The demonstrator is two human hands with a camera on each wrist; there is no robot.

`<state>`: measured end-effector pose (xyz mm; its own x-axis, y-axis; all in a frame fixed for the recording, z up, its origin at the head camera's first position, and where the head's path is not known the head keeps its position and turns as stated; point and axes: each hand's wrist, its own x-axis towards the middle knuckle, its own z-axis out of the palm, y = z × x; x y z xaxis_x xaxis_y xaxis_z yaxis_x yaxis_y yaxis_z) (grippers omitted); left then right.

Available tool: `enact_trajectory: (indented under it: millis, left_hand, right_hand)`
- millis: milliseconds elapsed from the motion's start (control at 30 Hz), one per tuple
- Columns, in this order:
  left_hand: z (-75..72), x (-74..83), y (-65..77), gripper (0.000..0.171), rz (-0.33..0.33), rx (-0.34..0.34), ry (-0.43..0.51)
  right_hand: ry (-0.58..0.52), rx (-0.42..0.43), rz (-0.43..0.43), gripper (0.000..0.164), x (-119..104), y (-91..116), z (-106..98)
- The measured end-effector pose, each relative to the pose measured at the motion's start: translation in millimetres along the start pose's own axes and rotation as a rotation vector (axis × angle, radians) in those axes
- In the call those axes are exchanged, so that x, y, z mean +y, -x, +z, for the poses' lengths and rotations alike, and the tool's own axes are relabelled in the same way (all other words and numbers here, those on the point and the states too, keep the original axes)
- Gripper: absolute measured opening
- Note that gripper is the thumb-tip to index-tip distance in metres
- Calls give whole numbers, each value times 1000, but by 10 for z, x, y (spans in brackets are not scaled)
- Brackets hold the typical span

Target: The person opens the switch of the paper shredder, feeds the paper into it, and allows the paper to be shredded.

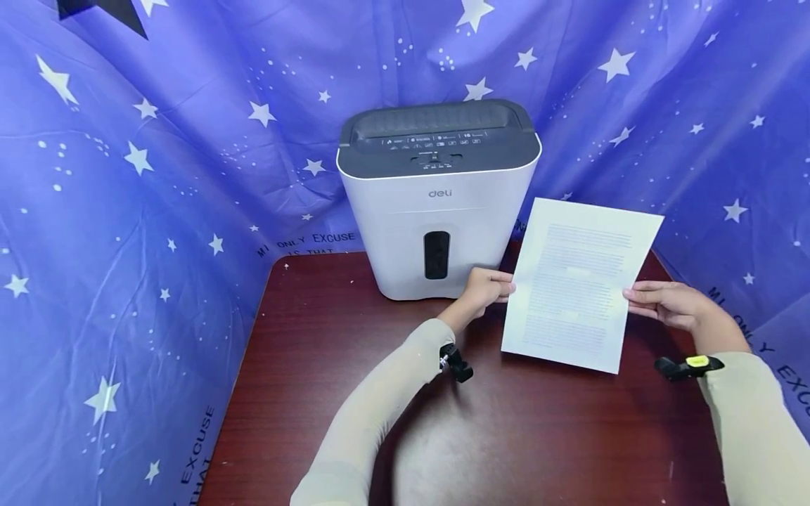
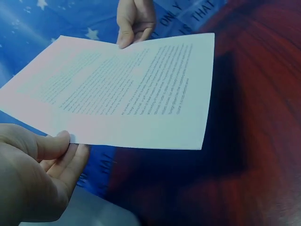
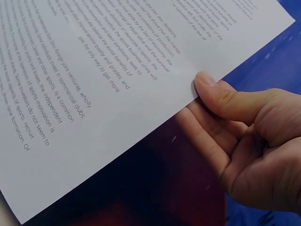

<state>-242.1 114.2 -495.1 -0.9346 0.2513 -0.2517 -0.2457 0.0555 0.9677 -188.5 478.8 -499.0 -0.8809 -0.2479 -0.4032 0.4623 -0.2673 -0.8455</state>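
Both hands hold a printed sheet of paper (image 1: 572,281) by its two long edges, raised over the table and tilted. My left hand (image 1: 484,289) pinches the left edge between thumb and fingers, close in front of the shredder. On the opposite edge, my right hand (image 1: 671,303) pinches the paper, thumb on the printed face and fingers behind, as the right wrist view shows. To the left of the sheet stands a white paper shredder (image 1: 405,232) with a dark grey top (image 1: 436,144) and a small dark window in front.
The dark red wooden table (image 1: 316,393) carries the shredder at its back edge. Blue curtains (image 1: 190,176) with white stars hang behind and on both sides. Black wrist mounts (image 1: 457,364) sit on both sleeves.
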Motion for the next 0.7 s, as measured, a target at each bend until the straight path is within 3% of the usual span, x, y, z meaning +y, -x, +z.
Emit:
enact_trajectory:
  millis: [233, 500, 700]
  left_hand:
    - [-134, 367, 85, 24, 90, -34, -4]
    - [-355, 727, 186, 26, 159, -75, -19]
    - [-535, 1037, 311, 24, 255, -104, -34]
  right_hand:
    - [-9, -60, -151, 31, -292, 84, 183]
    - [-24, -122, -241, 37, -657, 207, 500]
    - [45, -102, -340, 39, -910, 331, 800]
